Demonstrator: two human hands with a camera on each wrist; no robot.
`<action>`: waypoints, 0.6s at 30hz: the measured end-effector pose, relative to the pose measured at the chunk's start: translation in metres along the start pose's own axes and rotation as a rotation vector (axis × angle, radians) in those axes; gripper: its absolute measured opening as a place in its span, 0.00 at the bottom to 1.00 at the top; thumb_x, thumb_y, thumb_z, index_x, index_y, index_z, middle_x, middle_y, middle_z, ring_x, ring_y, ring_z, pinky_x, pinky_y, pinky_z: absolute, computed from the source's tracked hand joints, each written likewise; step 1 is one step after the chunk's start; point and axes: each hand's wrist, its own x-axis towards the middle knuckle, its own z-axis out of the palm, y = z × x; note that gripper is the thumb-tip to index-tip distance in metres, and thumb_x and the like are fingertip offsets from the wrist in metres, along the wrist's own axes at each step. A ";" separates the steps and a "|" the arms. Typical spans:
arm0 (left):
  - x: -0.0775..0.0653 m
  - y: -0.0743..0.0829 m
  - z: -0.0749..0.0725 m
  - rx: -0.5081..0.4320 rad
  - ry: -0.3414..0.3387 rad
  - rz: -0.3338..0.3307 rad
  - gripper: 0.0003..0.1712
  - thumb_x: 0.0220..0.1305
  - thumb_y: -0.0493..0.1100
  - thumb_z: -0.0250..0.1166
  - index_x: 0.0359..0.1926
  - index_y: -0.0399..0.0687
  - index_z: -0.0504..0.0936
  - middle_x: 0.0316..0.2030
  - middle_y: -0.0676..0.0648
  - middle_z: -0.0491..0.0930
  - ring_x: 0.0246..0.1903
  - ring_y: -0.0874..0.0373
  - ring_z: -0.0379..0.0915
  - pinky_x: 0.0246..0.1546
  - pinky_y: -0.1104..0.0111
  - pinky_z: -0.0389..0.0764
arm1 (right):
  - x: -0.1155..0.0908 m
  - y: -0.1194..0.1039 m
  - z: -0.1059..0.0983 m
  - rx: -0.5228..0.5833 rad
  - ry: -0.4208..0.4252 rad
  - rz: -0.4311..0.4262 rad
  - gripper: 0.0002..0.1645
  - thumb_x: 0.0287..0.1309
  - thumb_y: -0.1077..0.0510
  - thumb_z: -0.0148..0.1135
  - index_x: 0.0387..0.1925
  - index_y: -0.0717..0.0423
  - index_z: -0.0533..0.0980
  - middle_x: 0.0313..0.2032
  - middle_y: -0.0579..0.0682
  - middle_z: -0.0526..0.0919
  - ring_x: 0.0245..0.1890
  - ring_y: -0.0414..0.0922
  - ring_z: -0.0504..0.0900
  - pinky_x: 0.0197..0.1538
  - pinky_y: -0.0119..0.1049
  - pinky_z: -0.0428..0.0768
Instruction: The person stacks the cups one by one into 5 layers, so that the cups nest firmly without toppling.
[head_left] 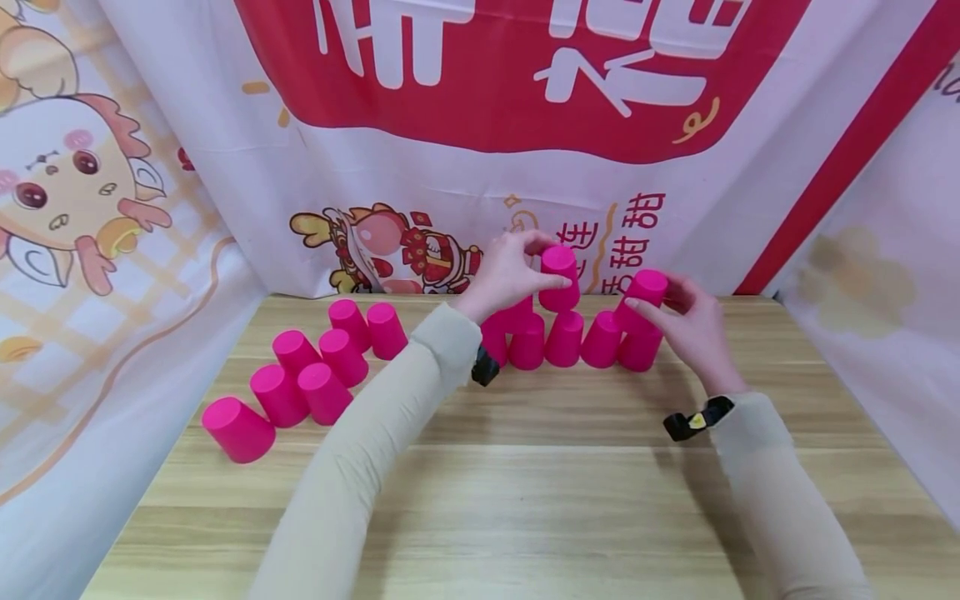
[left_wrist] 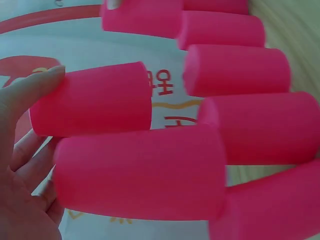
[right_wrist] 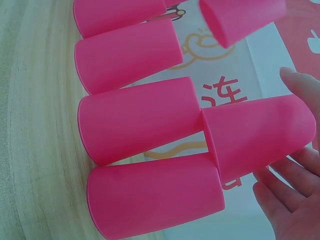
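Note:
My left hand (head_left: 510, 275) pinches a pink cup (head_left: 558, 271) between thumb and fingers, bottom up, just above the row. In the left wrist view, a gap shows between this cup (left_wrist: 95, 100) and the row cups (left_wrist: 237, 70). At the row's right end my right hand (head_left: 693, 329) surrounds another upside-down cup (head_left: 645, 292). That cup (right_wrist: 257, 135) rests across two row cups (right_wrist: 155, 195); the thumb (right_wrist: 300, 82) stands slightly apart from it, fingers loosely along its other side. Another second-level cup (left_wrist: 140, 172) stands left of the held one, partly hidden in the head view.
Several more upside-down pink cups (head_left: 322, 392) stand in a group on the left of the wooden table (head_left: 525, 517), behind my left forearm. A printed cloth (head_left: 465, 183) hangs close behind the row. Black wrist straps (head_left: 697, 419) sit below both hands.

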 end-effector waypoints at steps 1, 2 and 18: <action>0.000 -0.002 0.002 0.021 -0.011 0.000 0.32 0.54 0.54 0.80 0.59 0.55 0.81 0.48 0.57 0.80 0.45 0.59 0.76 0.43 0.68 0.80 | 0.000 0.000 0.000 0.001 -0.001 0.000 0.52 0.54 0.32 0.73 0.73 0.50 0.67 0.64 0.53 0.75 0.63 0.52 0.73 0.66 0.52 0.71; -0.001 -0.004 0.004 0.043 -0.021 0.000 0.32 0.54 0.55 0.80 0.59 0.55 0.82 0.48 0.57 0.81 0.46 0.60 0.76 0.45 0.68 0.79 | 0.000 0.000 0.000 0.001 -0.001 0.001 0.52 0.54 0.32 0.73 0.73 0.50 0.67 0.64 0.53 0.75 0.63 0.52 0.72 0.66 0.53 0.71; -0.002 -0.013 0.013 0.198 -0.085 0.013 0.33 0.55 0.59 0.79 0.60 0.55 0.82 0.50 0.57 0.82 0.51 0.62 0.71 0.57 0.60 0.69 | 0.000 0.001 -0.002 -0.005 -0.007 0.016 0.54 0.55 0.32 0.72 0.76 0.49 0.63 0.67 0.54 0.72 0.65 0.54 0.70 0.67 0.55 0.70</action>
